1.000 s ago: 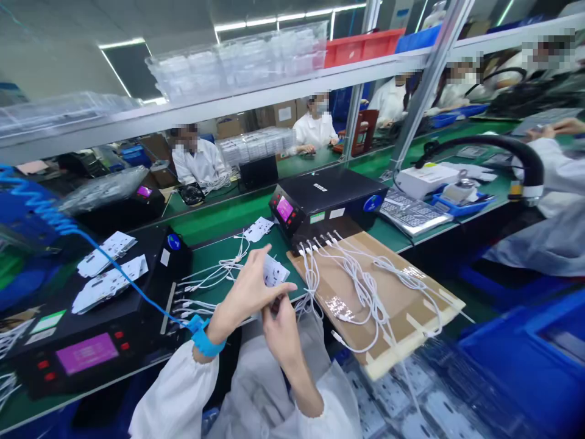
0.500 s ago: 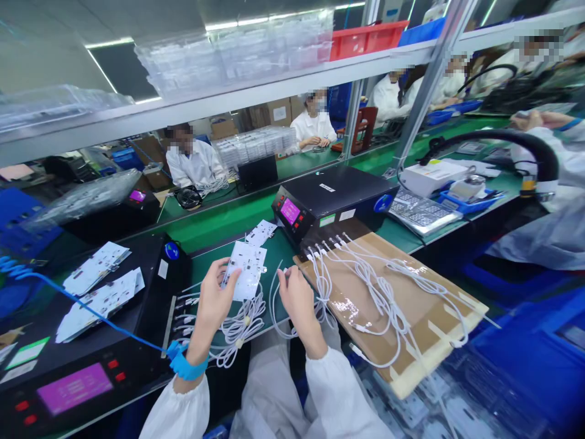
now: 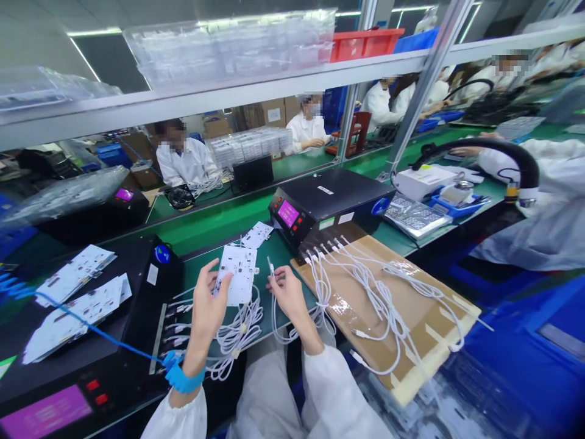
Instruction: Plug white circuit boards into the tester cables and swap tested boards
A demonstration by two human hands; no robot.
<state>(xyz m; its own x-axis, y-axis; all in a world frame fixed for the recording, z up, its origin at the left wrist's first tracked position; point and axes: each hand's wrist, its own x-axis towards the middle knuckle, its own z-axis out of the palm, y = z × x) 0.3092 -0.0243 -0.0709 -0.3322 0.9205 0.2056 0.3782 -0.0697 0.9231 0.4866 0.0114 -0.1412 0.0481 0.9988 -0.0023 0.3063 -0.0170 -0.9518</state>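
Note:
In my left hand is a white circuit board, gripped by its left edge between thumb and fingers and tilted up above the bench. A blue strap circles my left wrist. My right hand pinches the end of a white cable just right of the board. Plug and board edge are apart. Beyond the held board, another white board lies on the green bench. Below my left hand hangs a coiled bundle of white cables.
A black box with a purple screen stands ahead; white cables run from it over a cardboard sheet. At left, stacked boards rest on another black box. A metal shelf crosses above. Co-workers sit beyond and at right.
My right hand has turned the cable end more upright and moved slightly left toward the board. The left hand still holds the board. The whole view has shifted a little.

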